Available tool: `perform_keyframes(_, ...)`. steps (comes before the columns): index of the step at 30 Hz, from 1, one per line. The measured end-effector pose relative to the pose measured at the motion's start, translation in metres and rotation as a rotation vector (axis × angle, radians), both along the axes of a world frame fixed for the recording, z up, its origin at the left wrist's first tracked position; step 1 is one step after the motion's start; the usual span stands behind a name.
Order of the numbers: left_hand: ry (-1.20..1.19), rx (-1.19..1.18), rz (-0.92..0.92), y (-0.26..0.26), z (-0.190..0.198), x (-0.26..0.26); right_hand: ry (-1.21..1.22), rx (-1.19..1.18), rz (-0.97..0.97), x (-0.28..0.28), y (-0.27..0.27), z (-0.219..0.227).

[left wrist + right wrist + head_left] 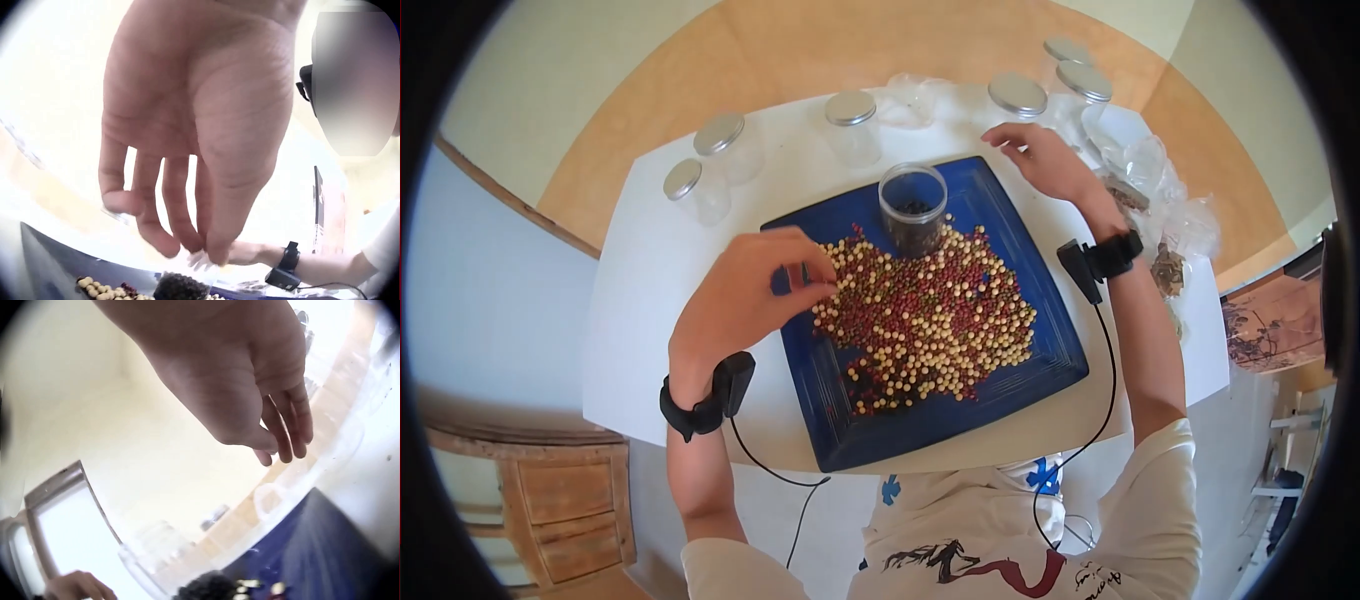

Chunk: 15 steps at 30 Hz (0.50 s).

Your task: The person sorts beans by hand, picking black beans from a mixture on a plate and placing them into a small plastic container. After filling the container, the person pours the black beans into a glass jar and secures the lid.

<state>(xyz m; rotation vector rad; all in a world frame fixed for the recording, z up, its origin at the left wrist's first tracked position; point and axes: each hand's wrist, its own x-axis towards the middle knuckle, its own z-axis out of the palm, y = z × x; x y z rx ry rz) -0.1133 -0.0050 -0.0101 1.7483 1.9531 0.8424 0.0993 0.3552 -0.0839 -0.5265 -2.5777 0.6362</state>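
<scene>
A blue square tray (pixel 855 440) bears a spread of mixed beans (pixel 940 320), cream, red, green and dark. On its far part stands an uncapped clear jar (pixel 913 205) with dark beans inside. My left hand (pixel 750 290) hovers over the tray's left side, fingers bent down, thumb tip close to the index fingertip; whether anything is between them is hidden. In the left wrist view, that hand (pixel 194 112) hangs above the tray. My right hand (pixel 1050 165) is raised beyond the tray's far right corner, fingers loosely bent; the right wrist view shows this hand (pixel 250 381) holding nothing.
Silver-lidded clear jars stand along the white table's (pixel 635 260) far side, one (pixel 852 130) behind the tray, others at left (pixel 725 150) and right (pixel 1017 98). Crumpled clear bags (pixel 1190 225), some with brown contents, lie at the right edge. Another bag (pixel 910 100) lies at the back.
</scene>
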Motion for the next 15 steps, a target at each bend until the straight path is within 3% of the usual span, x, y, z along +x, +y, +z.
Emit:
perform_keyframes(3, 0.063, 0.197, 0.048, 0.029, 0.019, 0.014, -0.099, -0.141, 0.004, -0.016, 0.017, -0.009)
perform_keyframes(5, 0.070, 0.230, 0.046, 0.053, 0.021, 0.019, -0.222, -0.306, 0.171, -0.031, 0.022, -0.008)
perform_keyframes(8, 0.171, 0.274, 0.035, 0.078, 0.018, 0.020, -0.242, -0.398, 0.224, -0.049, 0.032, -0.013)
perform_keyframes(15, 0.150, 0.142, 0.289, 0.056, 0.006, -0.008, -0.312, -0.628, 0.359, -0.065, 0.030, -0.009)
